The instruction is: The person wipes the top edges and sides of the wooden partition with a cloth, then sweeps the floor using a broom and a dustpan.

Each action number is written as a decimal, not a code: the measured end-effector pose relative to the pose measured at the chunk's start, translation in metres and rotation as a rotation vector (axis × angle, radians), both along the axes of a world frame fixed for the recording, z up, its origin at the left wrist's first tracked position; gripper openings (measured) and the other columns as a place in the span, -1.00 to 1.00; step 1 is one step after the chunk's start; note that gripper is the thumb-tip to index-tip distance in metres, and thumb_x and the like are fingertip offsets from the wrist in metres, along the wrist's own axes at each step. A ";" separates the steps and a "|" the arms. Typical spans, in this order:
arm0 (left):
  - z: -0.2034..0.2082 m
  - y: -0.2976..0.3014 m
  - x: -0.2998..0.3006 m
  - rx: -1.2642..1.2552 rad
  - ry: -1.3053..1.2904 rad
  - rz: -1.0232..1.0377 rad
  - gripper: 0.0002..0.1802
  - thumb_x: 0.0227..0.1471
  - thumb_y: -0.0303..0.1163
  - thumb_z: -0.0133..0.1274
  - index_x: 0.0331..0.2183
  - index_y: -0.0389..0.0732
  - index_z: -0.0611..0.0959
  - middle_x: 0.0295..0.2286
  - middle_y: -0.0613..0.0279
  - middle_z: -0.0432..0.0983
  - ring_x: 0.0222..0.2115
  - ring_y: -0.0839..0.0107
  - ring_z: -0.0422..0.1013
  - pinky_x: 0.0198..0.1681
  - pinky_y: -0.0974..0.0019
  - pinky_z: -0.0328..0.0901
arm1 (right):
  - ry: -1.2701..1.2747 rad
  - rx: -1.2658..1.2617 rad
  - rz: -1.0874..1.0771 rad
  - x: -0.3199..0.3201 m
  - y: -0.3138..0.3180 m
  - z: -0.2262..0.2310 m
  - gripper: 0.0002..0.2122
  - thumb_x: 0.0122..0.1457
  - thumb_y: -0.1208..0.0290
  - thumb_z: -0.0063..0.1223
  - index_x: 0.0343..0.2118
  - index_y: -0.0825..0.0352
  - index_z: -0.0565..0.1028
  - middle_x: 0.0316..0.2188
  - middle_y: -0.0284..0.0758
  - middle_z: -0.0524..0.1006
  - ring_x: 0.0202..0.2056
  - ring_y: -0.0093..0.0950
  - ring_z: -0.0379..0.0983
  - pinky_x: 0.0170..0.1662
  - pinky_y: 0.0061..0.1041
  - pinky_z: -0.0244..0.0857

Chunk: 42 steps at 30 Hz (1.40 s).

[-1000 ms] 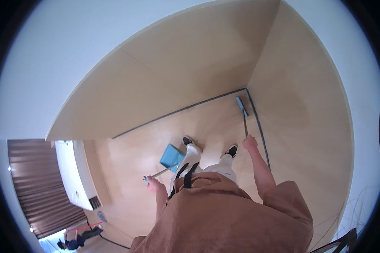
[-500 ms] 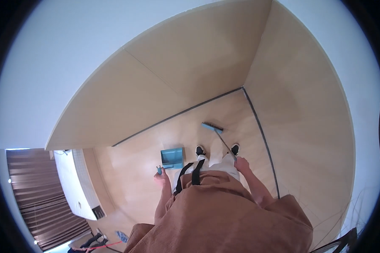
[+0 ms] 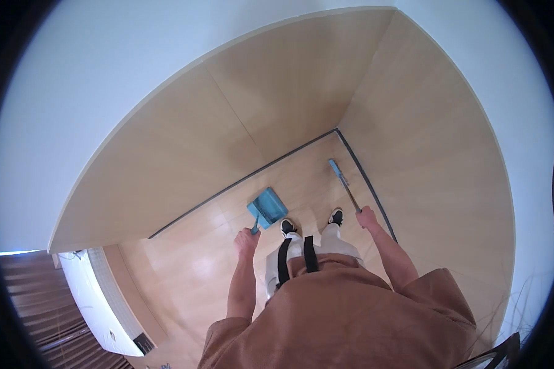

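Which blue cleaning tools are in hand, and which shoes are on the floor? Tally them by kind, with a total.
Blue plastic dustpan, held by the left hand: 1
Blue-headed long-handled broom, held by the right hand: 1
Black-and-white shoes: 2
Total: 4

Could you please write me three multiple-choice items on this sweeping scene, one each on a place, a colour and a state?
1. Where does the broom head lie?
A. on the floor near the corner of the walls
B. inside the dustpan
C. behind the person's heels

2. What colour is the dustpan?
A. red
B. blue-green
C. black

3. What is the left hand doing?
A. hanging empty
B. pressing the wall
C. gripping the dustpan handle

Answers: 1 A, the head sits by the dark baseboard where the walls meet; 2 B, the pan is teal; 3 C, the fingers close round its handle, while the right hand holds the broom.
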State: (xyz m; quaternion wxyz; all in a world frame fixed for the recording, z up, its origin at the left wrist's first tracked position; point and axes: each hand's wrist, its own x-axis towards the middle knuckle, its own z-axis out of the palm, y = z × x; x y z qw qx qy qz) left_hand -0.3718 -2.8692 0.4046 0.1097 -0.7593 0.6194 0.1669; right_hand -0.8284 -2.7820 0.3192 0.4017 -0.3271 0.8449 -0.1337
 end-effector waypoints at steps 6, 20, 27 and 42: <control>-0.070 -0.014 0.033 -0.132 0.012 -0.106 -0.52 -0.23 0.07 0.22 -0.51 -0.20 0.61 -0.48 -0.02 0.56 -0.40 0.06 0.52 -0.31 0.09 0.41 | -0.111 0.048 -0.105 0.054 0.027 -0.066 -0.70 0.09 0.33 0.00 -0.62 0.50 0.43 -0.72 -0.14 0.48 -0.72 -0.34 0.47 -0.67 -0.36 0.37; -0.058 0.012 0.076 -0.106 0.028 -0.148 -0.57 -0.15 -0.03 0.12 -0.43 -0.25 0.60 -0.44 -0.06 0.56 -0.37 0.06 0.52 -0.28 0.07 0.41 | -0.156 -0.115 0.290 0.260 0.080 -0.079 -0.71 0.10 0.28 -0.07 -0.53 0.47 0.46 -0.74 -0.19 0.44 -0.76 -0.36 0.42 -0.72 -0.34 0.28; -0.030 0.002 0.079 -0.015 0.092 -0.064 -0.73 -0.12 -0.22 0.03 -0.47 -0.26 0.55 -0.46 -0.09 0.53 -0.36 -0.03 0.49 -0.24 0.03 0.39 | -0.569 0.278 0.208 0.228 0.073 -0.001 -0.77 0.11 0.29 0.01 -0.37 0.40 0.49 -0.69 -0.30 0.44 -0.82 -0.50 0.24 -0.76 -0.48 0.15; -0.029 -0.010 0.103 -0.127 0.136 -0.112 -0.67 -0.19 -0.17 0.08 -0.46 -0.27 0.55 -0.47 -0.08 0.54 -0.40 -0.01 0.49 -0.31 0.02 0.39 | 0.037 -0.236 0.178 0.148 0.124 0.018 -0.69 0.05 0.25 0.06 -0.22 0.38 0.55 -0.53 -0.12 0.56 -0.45 -0.22 0.55 -0.28 -0.34 0.42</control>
